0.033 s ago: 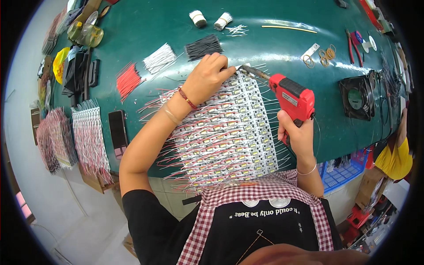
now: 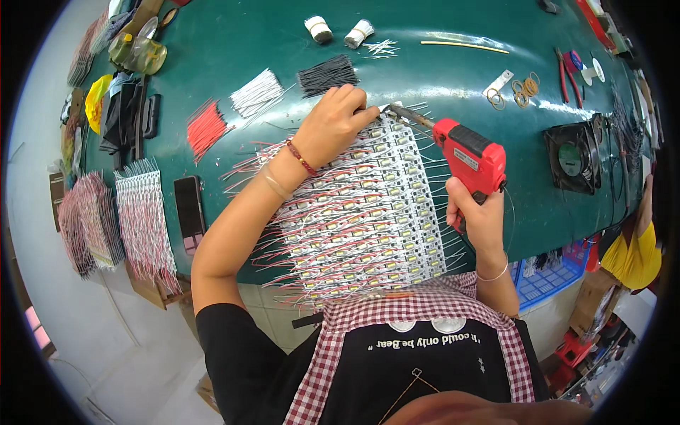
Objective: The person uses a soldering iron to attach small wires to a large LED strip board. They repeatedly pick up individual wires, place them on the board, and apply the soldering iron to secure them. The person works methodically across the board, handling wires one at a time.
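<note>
— Where is the wired board (image 2: 361, 212)?

— It lies at the near edge of the green counter (image 2: 234, 42). Your left hand (image 2: 333, 127) presses its far end, fingers curled, maybe pinching a wire. Your right hand (image 2: 482, 216) grips the red gun tool (image 2: 471, 159).

— Is it stiff?

— It looks light and bendy, with thin wires. Hold it flat by its edges.

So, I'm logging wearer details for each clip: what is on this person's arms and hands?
Both forearms are bare, no gloves. The left hand has a dark red beaded bracelet and a thin clear band at its wrist. The right hand has one thin pale bangle. Short black sleeves end at the upper arms.
</note>
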